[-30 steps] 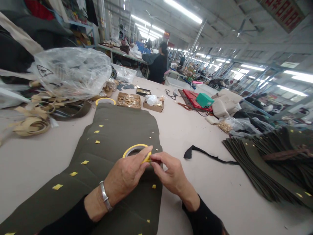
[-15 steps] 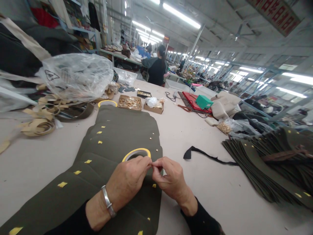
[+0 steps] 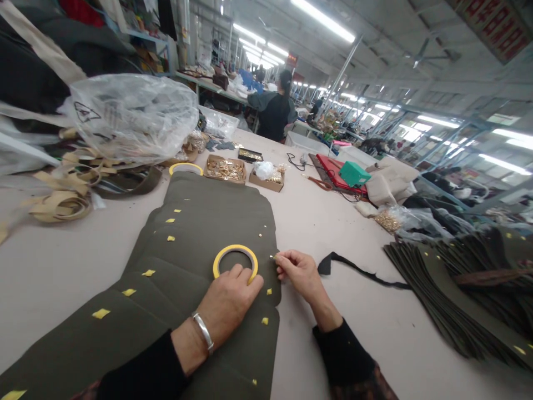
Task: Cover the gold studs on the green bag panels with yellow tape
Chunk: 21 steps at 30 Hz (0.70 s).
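Observation:
My left hand (image 3: pixel 229 297), with a silver bracelet (image 3: pixel 203 332) at the wrist, grips the near rim of a roll of yellow masking tape (image 3: pixel 216 264) over the dark olive fabric pieces (image 3: pixel 200 222). At the fabric's right edge, the fingertips of my right hand (image 3: pixel 297 272) are pinched together beside a small shiny metal stud (image 3: pixel 271 256). Whatever they pinch is too small to make out. Small yellow tape squares (image 3: pixel 149 273) dot the left side of the fabric, and others (image 3: pixel 265 321) lie along its right edge.
Behind the fabric are a second tape roll (image 3: pixel 186 165) and boxes of gold-coloured metal parts (image 3: pixel 225 169). A large plastic bag (image 3: pixel 133 119) and tan strips (image 3: pixel 62 203) lie left. A black strip (image 3: pixel 353 268) leads to stacked olive pieces (image 3: pixel 437 294) at right.
My hands have parted. The right hand moved up and right to the stud at the fabric's edge. My left hand shifted slightly right and down, and the tape roll now lies flatter.

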{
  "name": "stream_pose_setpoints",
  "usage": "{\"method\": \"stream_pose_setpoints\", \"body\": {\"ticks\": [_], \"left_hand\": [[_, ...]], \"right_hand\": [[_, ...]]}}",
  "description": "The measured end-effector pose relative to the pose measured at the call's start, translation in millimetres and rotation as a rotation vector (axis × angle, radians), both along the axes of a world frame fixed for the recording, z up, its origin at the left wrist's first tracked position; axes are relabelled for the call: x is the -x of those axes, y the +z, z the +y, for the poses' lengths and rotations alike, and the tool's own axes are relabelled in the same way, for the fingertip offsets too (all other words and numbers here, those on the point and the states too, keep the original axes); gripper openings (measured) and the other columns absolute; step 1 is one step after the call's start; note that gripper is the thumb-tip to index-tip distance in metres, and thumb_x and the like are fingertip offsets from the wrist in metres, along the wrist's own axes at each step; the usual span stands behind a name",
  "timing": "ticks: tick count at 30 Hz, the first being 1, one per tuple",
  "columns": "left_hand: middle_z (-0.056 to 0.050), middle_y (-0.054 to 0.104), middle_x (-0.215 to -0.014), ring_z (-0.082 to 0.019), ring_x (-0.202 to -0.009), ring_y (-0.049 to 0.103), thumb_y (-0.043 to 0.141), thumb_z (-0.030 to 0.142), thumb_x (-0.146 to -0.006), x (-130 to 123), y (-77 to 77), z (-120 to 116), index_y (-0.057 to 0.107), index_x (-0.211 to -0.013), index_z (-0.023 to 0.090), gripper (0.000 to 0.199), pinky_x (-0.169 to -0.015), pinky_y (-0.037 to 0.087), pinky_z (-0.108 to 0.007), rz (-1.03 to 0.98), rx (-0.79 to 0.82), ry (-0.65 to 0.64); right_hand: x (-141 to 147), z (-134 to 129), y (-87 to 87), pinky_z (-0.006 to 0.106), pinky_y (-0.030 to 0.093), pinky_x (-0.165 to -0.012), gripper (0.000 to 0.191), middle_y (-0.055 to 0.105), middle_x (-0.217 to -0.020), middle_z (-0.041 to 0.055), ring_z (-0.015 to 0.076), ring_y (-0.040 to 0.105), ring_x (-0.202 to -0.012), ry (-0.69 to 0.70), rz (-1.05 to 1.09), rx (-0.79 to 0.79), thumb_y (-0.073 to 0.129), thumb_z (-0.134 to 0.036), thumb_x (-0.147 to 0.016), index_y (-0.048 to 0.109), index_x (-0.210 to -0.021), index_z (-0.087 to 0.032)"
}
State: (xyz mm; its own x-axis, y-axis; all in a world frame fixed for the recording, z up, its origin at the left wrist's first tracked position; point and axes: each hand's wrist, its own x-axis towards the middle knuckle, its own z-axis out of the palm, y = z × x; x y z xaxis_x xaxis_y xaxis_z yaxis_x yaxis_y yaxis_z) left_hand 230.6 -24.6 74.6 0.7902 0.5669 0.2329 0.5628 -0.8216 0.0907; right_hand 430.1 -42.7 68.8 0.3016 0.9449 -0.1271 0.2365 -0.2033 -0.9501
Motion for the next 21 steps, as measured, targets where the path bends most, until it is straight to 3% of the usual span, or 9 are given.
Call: {"method": "stream_pose_setpoints", "body": {"ticks": [8, 13, 15, 17, 19, 21], "left_hand": [[-0.005, 0.061, -0.086, -0.024, -0.081, 0.057, 0.048, 0.012, -0.09, -3, 1.9, -2, 0.055, -0.087, 0.02, 0.01, -0.066, 0.051, -0.036, 0.078, 0.068, 0.018], [-0.005, 0.061, -0.088, -0.023, -0.082, 0.056, 0.049, 0.012, -0.09, -1, 2.3, -2, 0.055, -0.088, 0.019, 0.01, -0.067, 0.051, -0.035, 0.087, 0.104, 0.018], [-0.005, 0.061, -0.088, -0.023, -0.082, 0.056, 0.048, 0.012, -0.091, -1, 2.8, -2, 0.055, -0.088, 0.019, 0.01, -0.067, 0.051, -0.035, 0.087, 0.117, 0.024], [-0.005, 0.061, -0.089, -0.023, -0.083, 0.056, 0.048, 0.013, -0.092, 0, 3.3, -2, 0.055, -0.089, 0.019, 0.011, -0.068, 0.051, -0.035, 0.081, 0.131, 0.03], [-0.005, 0.061, -0.09, -0.023, -0.084, 0.056, 0.047, 0.013, -0.092, 0, 3.6, -2, 0.055, -0.089, 0.02, 0.011, -0.068, 0.052, -0.036, 0.072, 0.151, 0.029], [-0.005, 0.061, -0.09, -0.023, -0.084, 0.056, 0.047, 0.012, -0.092, 1, 3.7, -2, 0.055, -0.09, 0.02, 0.011, -0.069, 0.052, -0.036, 0.064, 0.164, 0.024]], "right_hand": [[11, 9, 3.9, 0.023, 0.042, -0.056, 0.016, 0.067, -0.066, -0.0004, 0.0135, 0.059, -0.059, 0.107, -0.546, -0.125, 0.055, -0.021, -0.082, 0.068, -0.073, -0.018], [12, 15, -0.1, 0.024, 0.042, -0.059, 0.015, 0.068, -0.067, 0.0001, 0.0146, 0.06, -0.06, 0.112, -0.661, -0.111, 0.055, -0.017, -0.081, 0.066, -0.071, -0.019], [10, 14, -1.0, 0.025, 0.043, -0.057, 0.01, 0.066, -0.062, -0.0016, 0.0151, 0.06, -0.057, 0.1, -0.646, -0.074, 0.058, -0.02, -0.081, 0.067, -0.085, -0.019], [5, 12, -0.9, 0.025, 0.044, -0.055, 0.025, 0.062, -0.057, -0.0043, 0.0156, 0.059, -0.052, 0.064, -0.604, -0.061, 0.062, -0.024, -0.083, 0.062, -0.107, -0.018], [-1, 7, -0.1, 0.026, 0.046, -0.056, 0.028, 0.063, -0.062, -0.0033, 0.0159, 0.06, -0.055, 0.041, -0.615, -0.144, 0.061, -0.026, -0.086, 0.058, -0.112, -0.018], [-5, 1, 1.1, 0.027, 0.049, -0.065, 0.012, 0.067, -0.076, 0.0021, 0.0168, 0.063, -0.068, 0.115, -0.717, -0.306, 0.056, -0.023, -0.09, 0.061, -0.1, -0.019]]}}
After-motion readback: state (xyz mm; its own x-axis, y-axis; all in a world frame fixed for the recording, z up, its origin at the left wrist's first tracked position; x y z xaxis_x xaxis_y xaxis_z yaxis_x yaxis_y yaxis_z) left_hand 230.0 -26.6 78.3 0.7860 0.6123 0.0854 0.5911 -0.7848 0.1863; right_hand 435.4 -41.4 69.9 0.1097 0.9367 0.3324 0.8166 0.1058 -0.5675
